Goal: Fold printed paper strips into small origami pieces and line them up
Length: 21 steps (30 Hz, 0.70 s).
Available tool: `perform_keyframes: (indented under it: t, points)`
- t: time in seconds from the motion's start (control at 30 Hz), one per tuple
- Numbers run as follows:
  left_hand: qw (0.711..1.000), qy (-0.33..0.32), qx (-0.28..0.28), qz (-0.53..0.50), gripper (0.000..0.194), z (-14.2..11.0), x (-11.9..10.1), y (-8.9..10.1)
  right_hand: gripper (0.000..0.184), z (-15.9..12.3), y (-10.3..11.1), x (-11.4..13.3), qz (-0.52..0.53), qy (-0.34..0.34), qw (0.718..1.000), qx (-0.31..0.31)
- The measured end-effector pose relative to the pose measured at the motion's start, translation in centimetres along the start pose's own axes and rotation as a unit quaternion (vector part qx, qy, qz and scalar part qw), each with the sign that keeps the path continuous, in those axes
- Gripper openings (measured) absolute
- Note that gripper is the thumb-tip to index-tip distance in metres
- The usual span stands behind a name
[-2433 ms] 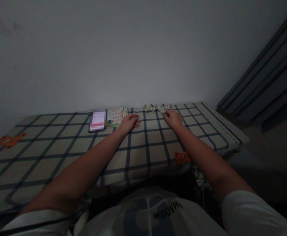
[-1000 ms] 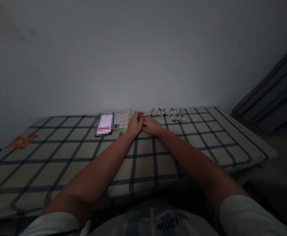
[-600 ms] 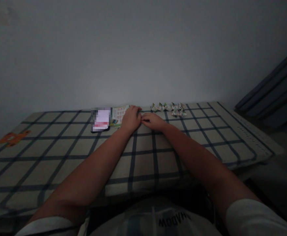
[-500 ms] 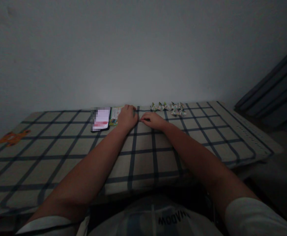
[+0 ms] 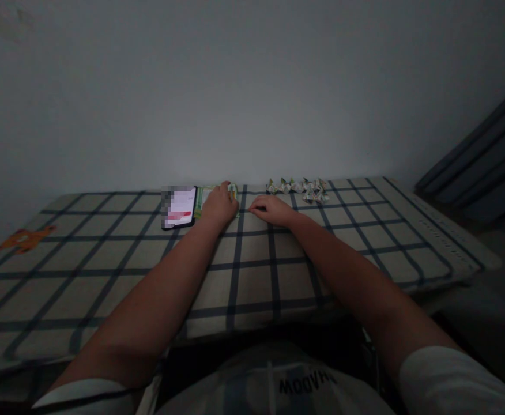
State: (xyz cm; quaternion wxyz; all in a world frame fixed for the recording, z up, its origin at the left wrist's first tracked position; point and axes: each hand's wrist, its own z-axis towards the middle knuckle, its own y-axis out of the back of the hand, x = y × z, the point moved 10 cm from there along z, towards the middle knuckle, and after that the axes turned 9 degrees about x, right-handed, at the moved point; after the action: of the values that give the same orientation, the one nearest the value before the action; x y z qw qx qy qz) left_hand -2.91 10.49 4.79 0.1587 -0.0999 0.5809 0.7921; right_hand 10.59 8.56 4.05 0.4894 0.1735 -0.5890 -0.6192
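My left hand (image 5: 220,206) lies over a small stack of printed leaflets (image 5: 199,202), covering most of it. Its fingers rest on the paper with the thumb apart. To the right of the stack, my right hand (image 5: 274,210) is low over the checked cloth, thumb and fingertips pinched together. Whatever is between those fingertips, if anything, is too small to make out. Several small pointed pieces of folded printed paper (image 5: 315,193) sit behind and to the right of my right hand, close to the wall.
A phone (image 5: 180,206) with a lit screen lies left of the leaflets. The checked cloth (image 5: 252,282) covers the table up to the wall (image 5: 252,98). An orange bear figure (image 5: 26,238) shows at the far left. A grey curtain (image 5: 486,144) hangs at right.
My right hand left the folded paper pieces and met my left hand in the middle. My left hand then drew away leftward onto the leaflets; my right hand stayed pinched near the middle.
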Motion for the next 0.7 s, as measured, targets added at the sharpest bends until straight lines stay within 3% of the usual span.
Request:
perform_keyframes:
  t: [0.4, 0.7]
  points:
    - [0.997, 0.01, -0.025, -0.072, 0.054, 0.3, 0.6, 0.7, 0.021, -0.1, 0.1, 0.0, -0.007, -0.002, 1.0, 0.001]
    - [0.998, 0.03, -0.017, -0.056, 0.059, 0.3, 1.0, 1.2, 0.021, -0.1, 0.2, -0.1, -0.001, 0.003, 1.0, 0.003]
